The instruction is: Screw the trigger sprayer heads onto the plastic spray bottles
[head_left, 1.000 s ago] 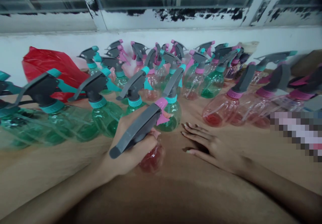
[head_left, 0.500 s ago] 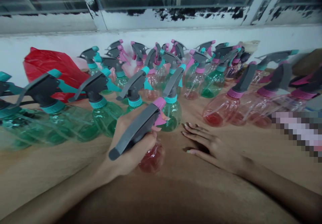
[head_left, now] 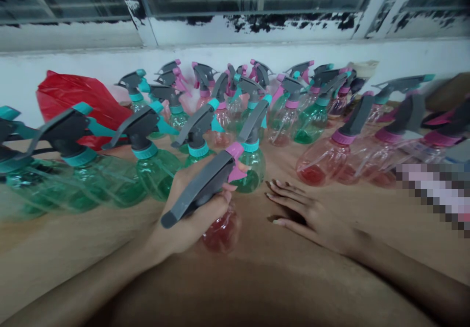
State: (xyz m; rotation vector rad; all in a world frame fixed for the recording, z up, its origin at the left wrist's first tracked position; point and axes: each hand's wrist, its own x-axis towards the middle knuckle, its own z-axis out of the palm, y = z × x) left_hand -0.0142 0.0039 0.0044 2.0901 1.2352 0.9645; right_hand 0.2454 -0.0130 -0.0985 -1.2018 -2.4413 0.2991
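My left hand [head_left: 187, 219] is wrapped around the neck of a pink spray bottle [head_left: 221, 231] with a grey and pink trigger head. The bottle stands on the brown table [head_left: 253, 268], and my fingers hide its collar. On the tabletop to its right, my right hand [head_left: 306, 212] lies palm down with fingers stretched out and holds nothing. Just beyond the hands is a green spray bottle [head_left: 250, 170] with a turquoise collar. Another green bottle [head_left: 198, 146] is partly hidden behind my left hand.
More green spray bottles [head_left: 156, 170] line the left side. Pink ones [head_left: 323, 163] stand at the right, and a mixed group fills the back. A red plastic bag [head_left: 79, 102] lies at the back left, against a white wall [head_left: 220, 48] below windows.
Almost nothing differs. The view has shifted very slightly; both hands and the held spray bottle keep their places.
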